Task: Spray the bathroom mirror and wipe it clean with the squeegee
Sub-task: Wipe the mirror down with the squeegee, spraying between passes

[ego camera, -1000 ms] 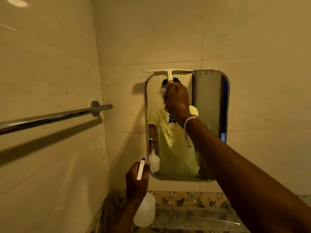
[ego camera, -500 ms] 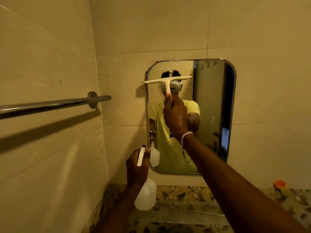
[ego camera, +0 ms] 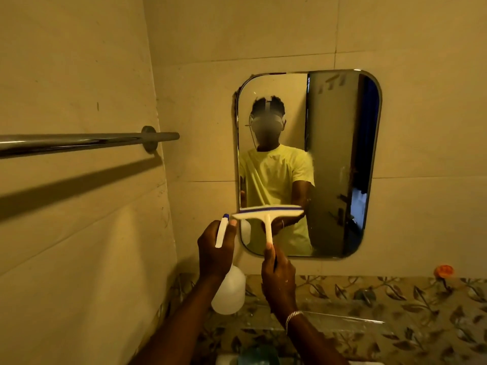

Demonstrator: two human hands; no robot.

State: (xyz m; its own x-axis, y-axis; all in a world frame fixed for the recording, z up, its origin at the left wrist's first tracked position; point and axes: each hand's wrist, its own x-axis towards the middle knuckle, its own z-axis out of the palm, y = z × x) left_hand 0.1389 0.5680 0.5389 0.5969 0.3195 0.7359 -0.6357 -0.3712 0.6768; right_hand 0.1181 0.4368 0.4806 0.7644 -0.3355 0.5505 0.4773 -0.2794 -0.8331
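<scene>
A chrome towel bar (ego camera: 87,141) juts from the left wall. The left hand (ego camera: 214,255) wraps a white spray bottle (ego camera: 228,292); its contents cannot be told. Just to its right, the right hand (ego camera: 278,279) grips the stem of the cream squeegee (ego camera: 267,214), whose blue-edged blade lies level across the lower part of the rounded mirror (ego camera: 340,164), fixed on the tiled wall.
</scene>
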